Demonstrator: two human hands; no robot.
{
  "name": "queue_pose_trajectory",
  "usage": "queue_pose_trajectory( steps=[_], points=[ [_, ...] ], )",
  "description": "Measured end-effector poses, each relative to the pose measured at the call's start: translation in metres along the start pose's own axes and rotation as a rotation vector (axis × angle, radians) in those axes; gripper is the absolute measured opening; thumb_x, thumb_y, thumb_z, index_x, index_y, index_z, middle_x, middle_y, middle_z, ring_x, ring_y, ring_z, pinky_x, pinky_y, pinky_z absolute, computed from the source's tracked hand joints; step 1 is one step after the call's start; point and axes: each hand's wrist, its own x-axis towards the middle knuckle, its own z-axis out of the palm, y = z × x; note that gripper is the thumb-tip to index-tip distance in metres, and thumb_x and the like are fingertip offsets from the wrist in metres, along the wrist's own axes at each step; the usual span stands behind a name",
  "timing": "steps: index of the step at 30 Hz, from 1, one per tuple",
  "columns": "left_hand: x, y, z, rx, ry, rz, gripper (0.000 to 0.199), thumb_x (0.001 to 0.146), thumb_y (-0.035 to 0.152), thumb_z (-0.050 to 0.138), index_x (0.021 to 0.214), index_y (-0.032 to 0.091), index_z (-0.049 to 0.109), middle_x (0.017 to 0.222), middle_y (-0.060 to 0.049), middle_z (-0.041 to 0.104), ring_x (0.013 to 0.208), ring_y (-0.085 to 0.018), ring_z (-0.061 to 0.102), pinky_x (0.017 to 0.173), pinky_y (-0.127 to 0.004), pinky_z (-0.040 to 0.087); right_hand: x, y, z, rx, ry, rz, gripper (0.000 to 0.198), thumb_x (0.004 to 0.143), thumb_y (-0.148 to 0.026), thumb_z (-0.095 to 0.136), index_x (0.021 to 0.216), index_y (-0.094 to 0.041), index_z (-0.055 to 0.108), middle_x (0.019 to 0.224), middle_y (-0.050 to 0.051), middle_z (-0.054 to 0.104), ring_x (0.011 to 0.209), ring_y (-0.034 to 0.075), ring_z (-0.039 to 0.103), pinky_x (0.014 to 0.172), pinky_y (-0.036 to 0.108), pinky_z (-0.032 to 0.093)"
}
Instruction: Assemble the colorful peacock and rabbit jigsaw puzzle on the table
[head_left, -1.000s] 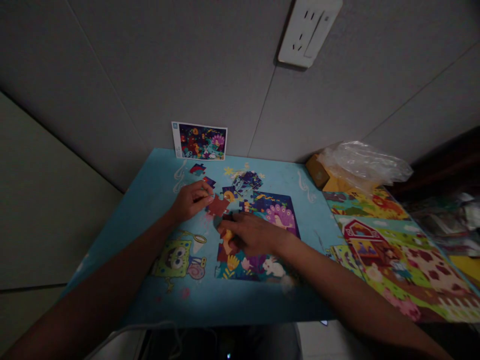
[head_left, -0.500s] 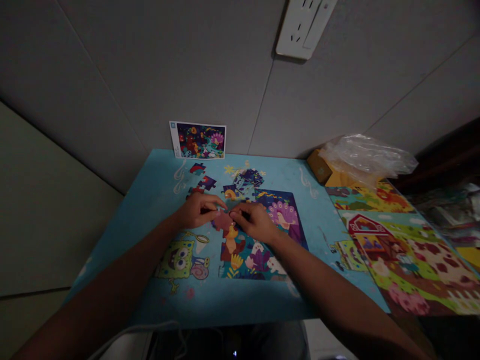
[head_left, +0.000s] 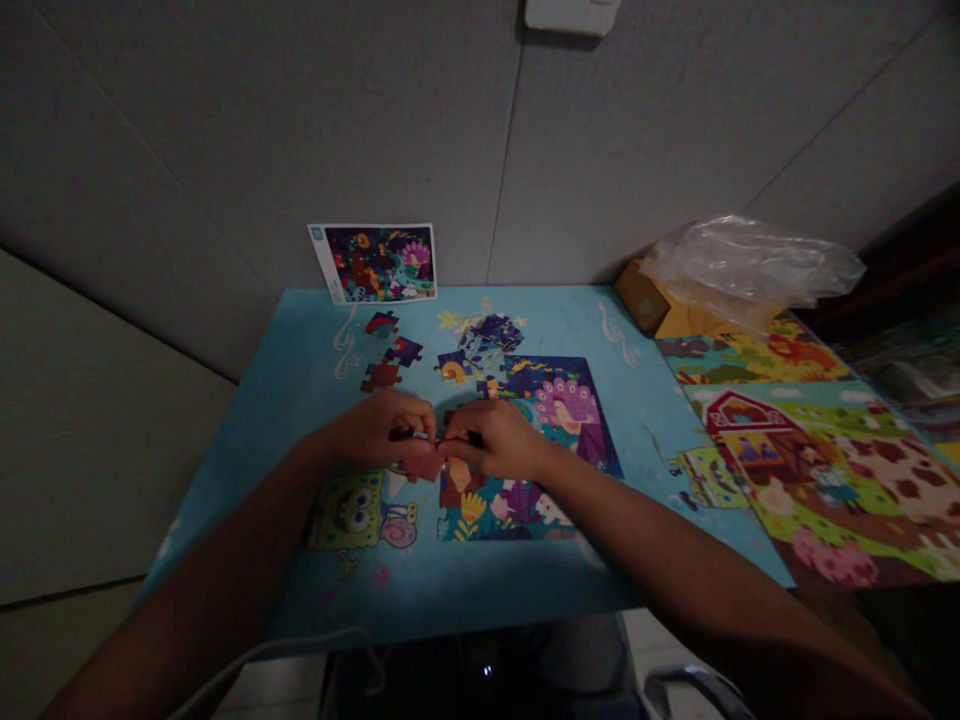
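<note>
My left hand (head_left: 386, 428) and my right hand (head_left: 495, 440) meet over the left part of a partly joined jigsaw puzzle (head_left: 566, 410). Between their pinched fingers is a reddish-brown puzzle piece (head_left: 424, 464), tilted, its upper edge hidden by the fingertips. The joined part shows a pink peacock, rabbits and yellow plants. Beyond my left hand lie loose pieces: a red-and-blue piece (head_left: 382, 324), a dark blue piece (head_left: 403, 350) and a brown piece (head_left: 382, 376). Past my right hand is a piece with an orange shape (head_left: 452, 368), near a heap of dark blue pieces (head_left: 491, 335).
A picture card (head_left: 382, 264) leans on the wall at the back of the blue cartoon-printed table (head_left: 247, 460). To the right are a farm picture puzzle (head_left: 832, 480), a yellow-brown box (head_left: 643, 298) and a clear plastic bag (head_left: 750, 262). A white cable (head_left: 300, 642) hangs at the front.
Both hands have moved slightly left and toward me with the reddish-brown piece, which has turned between the fingers. The camera view has tilted down a little.
</note>
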Motion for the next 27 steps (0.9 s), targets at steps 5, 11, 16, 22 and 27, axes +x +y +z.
queue_pose_trajectory(
  steps=[5, 11, 16, 22, 27],
  points=[
    [0.0005, -0.0001, -0.0028, -0.158, 0.028, -0.034, 0.027, 0.08, 0.027, 0.067, 0.102, 0.014, 0.058, 0.058, 0.007, 0.055, 0.05, -0.009, 0.048, 0.048, -0.019, 0.033, -0.0017, 0.0028, -0.0018, 0.064, -0.029, -0.063, 0.024, 0.091, -0.035, 0.064, 0.075, -0.018, 0.068, 0.069, 0.0, 0.064, 0.065, 0.012, 0.055, 0.062, 0.025, 0.032],
    [0.005, 0.0003, 0.0024, -0.224, 0.197, -0.048, 0.024, 0.08, 0.025, 0.068, 0.099, 0.016, 0.056, 0.062, 0.005, 0.064, 0.051, -0.01, 0.057, 0.05, -0.02, 0.042, -0.0007, -0.002, -0.0054, 0.14, -0.038, -0.006, 0.034, 0.091, -0.044, 0.063, 0.068, -0.019, 0.061, 0.063, -0.002, 0.058, 0.059, 0.011, 0.051, 0.059, 0.026, 0.032],
    [0.0084, 0.0007, 0.0059, -0.248, 0.296, -0.066, 0.028, 0.08, 0.028, 0.07, 0.101, 0.016, 0.058, 0.066, 0.004, 0.067, 0.05, -0.009, 0.056, 0.047, -0.018, 0.04, 0.0006, -0.0033, -0.0014, 0.281, 0.089, 0.146, 0.02, 0.085, -0.036, 0.068, 0.078, -0.019, 0.058, 0.059, -0.006, 0.052, 0.052, 0.008, 0.044, 0.055, 0.024, 0.031],
    [0.0071, -0.0043, 0.0036, -0.214, 0.35, -0.071, 0.029, 0.08, 0.031, 0.07, 0.101, 0.016, 0.059, 0.08, -0.001, 0.069, 0.066, -0.015, 0.066, 0.057, -0.023, 0.049, 0.0002, -0.0002, 0.0007, 0.462, 0.186, 0.291, 0.027, 0.086, -0.039, 0.061, 0.071, -0.018, 0.054, 0.057, -0.003, 0.053, 0.051, 0.009, 0.043, 0.05, 0.022, 0.03],
    [0.0044, -0.0015, -0.0026, -0.087, 0.363, -0.018, 0.019, 0.081, 0.027, 0.066, 0.095, 0.014, 0.066, 0.069, 0.002, 0.065, 0.06, -0.012, 0.061, 0.056, -0.021, 0.045, -0.001, -0.0028, -0.0059, 0.465, 0.125, 0.208, 0.04, 0.089, -0.047, 0.057, 0.063, -0.017, 0.056, 0.052, -0.003, 0.049, 0.048, 0.008, 0.038, 0.048, 0.023, 0.027]
  ],
)
